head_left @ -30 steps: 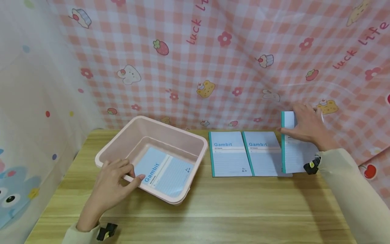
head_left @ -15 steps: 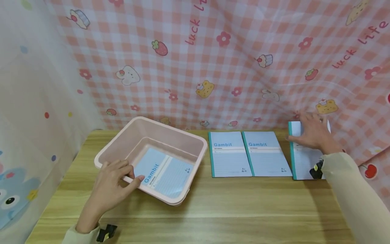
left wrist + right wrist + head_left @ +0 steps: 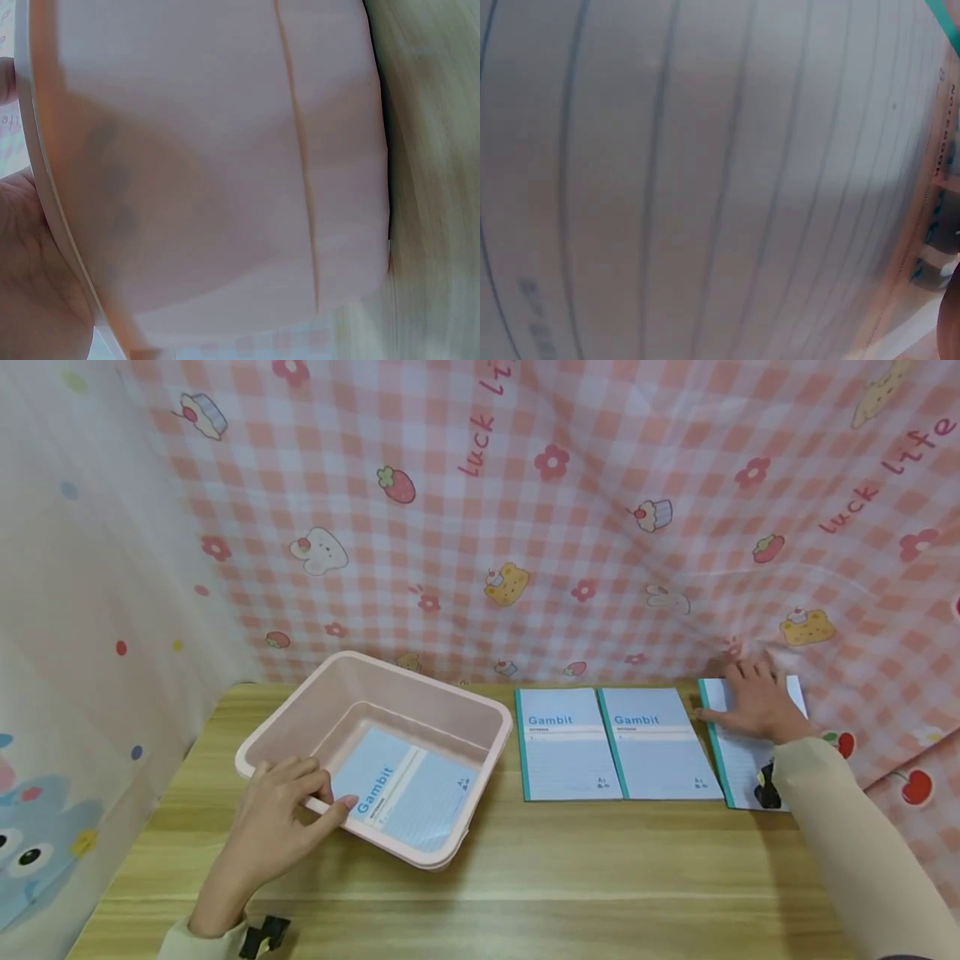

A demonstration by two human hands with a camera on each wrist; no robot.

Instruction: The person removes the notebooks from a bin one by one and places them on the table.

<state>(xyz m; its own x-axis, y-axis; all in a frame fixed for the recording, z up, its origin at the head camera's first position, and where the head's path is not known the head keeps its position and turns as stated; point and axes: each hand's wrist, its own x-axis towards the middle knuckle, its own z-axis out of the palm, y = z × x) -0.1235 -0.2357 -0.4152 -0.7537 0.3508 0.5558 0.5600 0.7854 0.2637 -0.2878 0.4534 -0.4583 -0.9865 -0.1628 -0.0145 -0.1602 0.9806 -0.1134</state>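
At three o'clock, my right hand (image 3: 759,703) lies spread on a notebook (image 3: 738,767), probably light, flexible, best gripped along its spine (image 3: 717,752).

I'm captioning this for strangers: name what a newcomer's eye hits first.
The pink checked cloth behind the table likely draws the eye first. Next comes the pink basin at left, held by the left hand, a notebook inside. At right, the right hand rests on the end notebook in a row of three.
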